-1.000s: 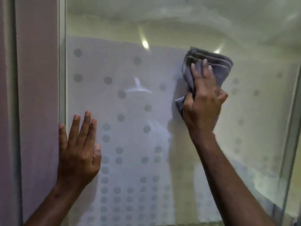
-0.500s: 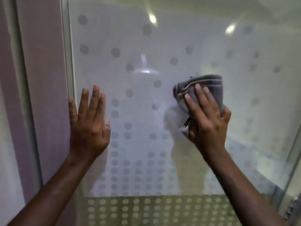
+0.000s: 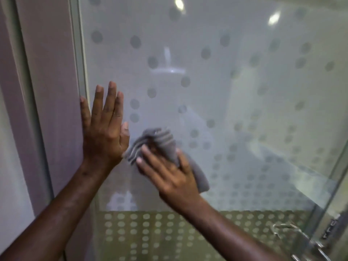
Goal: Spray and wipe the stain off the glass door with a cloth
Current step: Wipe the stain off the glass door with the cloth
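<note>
The glass door [image 3: 235, 95] fills the view, frosted with grey dots. My right hand [image 3: 169, 174] presses a folded grey cloth [image 3: 162, 144] flat against the glass, low and near the middle. My left hand [image 3: 103, 127] lies open with its palm on the glass beside the left frame, its thumb side almost touching the cloth. I cannot make out a distinct stain on the glass. No spray bottle is in sight.
A metal door frame [image 3: 79, 59] and a pale wall panel [image 3: 45, 91] run down the left. A shower head [image 3: 167, 68] shows dimly behind the glass. A chrome handle [image 3: 293, 234] and the door's right frame [image 3: 331, 204] sit at the lower right.
My right hand has swept the cloth down and to the left across the glass, from the upper right to just beside my left hand. The left hand has stayed flat on the glass.
</note>
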Demonstrator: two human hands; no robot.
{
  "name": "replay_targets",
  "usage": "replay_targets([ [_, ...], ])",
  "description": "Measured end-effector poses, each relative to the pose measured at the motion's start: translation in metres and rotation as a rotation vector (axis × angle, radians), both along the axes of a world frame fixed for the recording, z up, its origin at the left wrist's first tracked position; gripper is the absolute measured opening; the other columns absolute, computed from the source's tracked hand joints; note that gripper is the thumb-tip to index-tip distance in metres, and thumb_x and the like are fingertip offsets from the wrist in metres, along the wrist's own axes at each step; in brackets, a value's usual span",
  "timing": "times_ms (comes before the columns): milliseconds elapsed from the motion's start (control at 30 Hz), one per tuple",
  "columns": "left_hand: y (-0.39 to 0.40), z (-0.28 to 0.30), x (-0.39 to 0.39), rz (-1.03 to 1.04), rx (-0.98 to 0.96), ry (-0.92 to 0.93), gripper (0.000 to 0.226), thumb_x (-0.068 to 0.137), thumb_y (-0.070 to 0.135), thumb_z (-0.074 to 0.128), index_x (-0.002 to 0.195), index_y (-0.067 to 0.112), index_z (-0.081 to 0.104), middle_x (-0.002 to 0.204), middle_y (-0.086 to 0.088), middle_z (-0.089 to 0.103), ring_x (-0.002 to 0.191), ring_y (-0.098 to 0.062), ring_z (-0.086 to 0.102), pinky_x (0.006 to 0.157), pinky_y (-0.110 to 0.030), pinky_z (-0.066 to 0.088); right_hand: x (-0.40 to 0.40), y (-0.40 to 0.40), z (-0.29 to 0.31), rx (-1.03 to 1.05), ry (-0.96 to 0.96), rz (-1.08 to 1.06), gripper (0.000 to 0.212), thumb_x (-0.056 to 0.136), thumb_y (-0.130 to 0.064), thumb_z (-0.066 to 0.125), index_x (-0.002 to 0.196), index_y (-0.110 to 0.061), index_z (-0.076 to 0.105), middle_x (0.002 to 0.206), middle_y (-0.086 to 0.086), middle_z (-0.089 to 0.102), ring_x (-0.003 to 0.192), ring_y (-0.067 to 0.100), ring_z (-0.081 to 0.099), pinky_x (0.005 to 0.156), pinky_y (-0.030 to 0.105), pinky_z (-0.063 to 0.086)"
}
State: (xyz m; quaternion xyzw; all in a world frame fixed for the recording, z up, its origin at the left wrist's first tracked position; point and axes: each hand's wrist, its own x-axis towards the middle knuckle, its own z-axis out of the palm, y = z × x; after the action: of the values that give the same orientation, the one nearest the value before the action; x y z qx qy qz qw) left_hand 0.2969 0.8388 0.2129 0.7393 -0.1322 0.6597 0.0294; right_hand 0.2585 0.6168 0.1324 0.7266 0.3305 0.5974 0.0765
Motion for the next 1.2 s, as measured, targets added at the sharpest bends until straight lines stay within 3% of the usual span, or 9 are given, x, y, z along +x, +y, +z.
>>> replay_targets([
  [133, 0.001, 0.0, 0.0, 0.001, -0.001, -0.003, 0.063, 0.105, 0.029, 0.032, 0.163, 0.007, 0.02, 0.173, -0.012, 0.015, 0.162, -0.032, 0.006, 0.128, -0.063, 0.007, -0.003, -0.03, -0.046, -0.257, 0.022, -0.015, 0.047, 0.106, -0.024, 0.058, 0.153, -0.023, 0.053, 0.164, -0.004, 0.045, 0.145, 0.007, 0.049, 0.118, 0.048, 0.036],
  [267, 0.0, 0.0, 0.0, -0.009, 0.0, -0.02, 0.061, 0.106, 0.028, 0.031, 0.162, 0.006, 0.023, 0.172, -0.013, 0.016, 0.162, -0.033, 0.009, 0.129, -0.063, 0.007, -0.003, -0.071, -0.019, -0.2, -0.022, 0.025, 0.045, 0.106, -0.023, 0.056, 0.151, -0.023, 0.055, 0.162, -0.003, 0.047, 0.147, 0.011, 0.048, 0.115, 0.047, 0.038],
  [367, 0.0, 0.0, 0.001, -0.008, -0.003, -0.03, 0.062, 0.106, 0.027, 0.031, 0.163, 0.006, 0.021, 0.172, -0.013, 0.016, 0.162, -0.033, 0.008, 0.129, -0.062, 0.006, 0.0, -0.107, 0.018, -0.008, -0.083, -0.048, 0.045, 0.109, -0.019, 0.047, 0.154, -0.022, 0.051, 0.164, 0.002, 0.045, 0.151, 0.017, 0.044, 0.106, 0.052, 0.04],
  [533, -0.002, -0.002, -0.001, -0.006, -0.009, -0.03, 0.063, 0.105, 0.027, 0.031, 0.163, 0.006, 0.02, 0.173, -0.012, 0.014, 0.162, -0.034, 0.007, 0.128, -0.064, 0.007, 0.011, -0.143, 0.072, 0.59, -0.12, -0.174, 0.072, 0.077, -0.013, 0.062, 0.149, -0.017, 0.055, 0.165, 0.011, 0.041, 0.153, 0.024, 0.04, 0.106, 0.056, 0.038],
  [633, -0.004, -0.002, 0.0, 0.005, -0.008, -0.033, 0.063, 0.105, 0.027, 0.033, 0.163, 0.006, 0.019, 0.173, -0.013, 0.015, 0.162, -0.034, 0.007, 0.128, -0.064, 0.007, 0.011, -0.114, 0.076, 0.723, -0.091, -0.122, 0.081, 0.071, -0.012, 0.062, 0.151, -0.017, 0.052, 0.166, 0.011, 0.04, 0.156, 0.022, 0.035, 0.111, 0.056, 0.034],
  [733, -0.004, -0.003, 0.0, 0.01, -0.015, -0.031, 0.063, 0.105, 0.026, 0.033, 0.163, 0.006, 0.02, 0.173, -0.013, 0.015, 0.162, -0.033, 0.006, 0.128, -0.064, 0.007, 0.01, -0.067, 0.057, 0.532, -0.078, -0.081, 0.072, 0.086, -0.012, 0.067, 0.156, -0.02, 0.047, 0.168, 0.01, 0.037, 0.157, 0.021, 0.032, 0.116, 0.057, 0.031],
  [833, -0.003, -0.001, 0.0, -0.006, -0.012, -0.026, 0.062, 0.105, 0.026, 0.034, 0.163, 0.006, 0.022, 0.172, -0.014, 0.017, 0.162, -0.033, 0.007, 0.128, -0.065, 0.008, 0.004, -0.018, 0.013, 0.244, -0.024, 0.0, 0.049, 0.108, -0.012, 0.042, 0.155, -0.021, 0.049, 0.166, 0.006, 0.04, 0.156, 0.017, 0.035, 0.115, 0.055, 0.032],
  [967, -0.001, -0.001, 0.0, 0.0, -0.002, -0.02, 0.061, 0.106, 0.027, 0.031, 0.163, 0.006, 0.021, 0.172, -0.014, 0.017, 0.162, -0.034, 0.008, 0.128, -0.064, 0.008, 0.001, -0.02, -0.033, -0.114, -0.053, 0.012, 0.048, 0.107, -0.022, 0.056, 0.155, -0.022, 0.05, 0.165, 0.001, 0.042, 0.149, 0.012, 0.045, 0.114, 0.051, 0.038],
  [1200, -0.002, 0.001, -0.003, -0.005, 0.003, -0.019, 0.062, 0.105, 0.025, 0.034, 0.163, 0.007, 0.02, 0.173, -0.013, 0.015, 0.162, -0.032, 0.005, 0.129, -0.063, 0.006, 0.001, -0.124, -0.013, 0.149, -0.054, -0.102, 0.045, 0.109, -0.024, 0.041, 0.152, -0.021, 0.053, 0.164, 0.007, 0.045, 0.152, 0.02, 0.043, 0.106, 0.053, 0.039],
])
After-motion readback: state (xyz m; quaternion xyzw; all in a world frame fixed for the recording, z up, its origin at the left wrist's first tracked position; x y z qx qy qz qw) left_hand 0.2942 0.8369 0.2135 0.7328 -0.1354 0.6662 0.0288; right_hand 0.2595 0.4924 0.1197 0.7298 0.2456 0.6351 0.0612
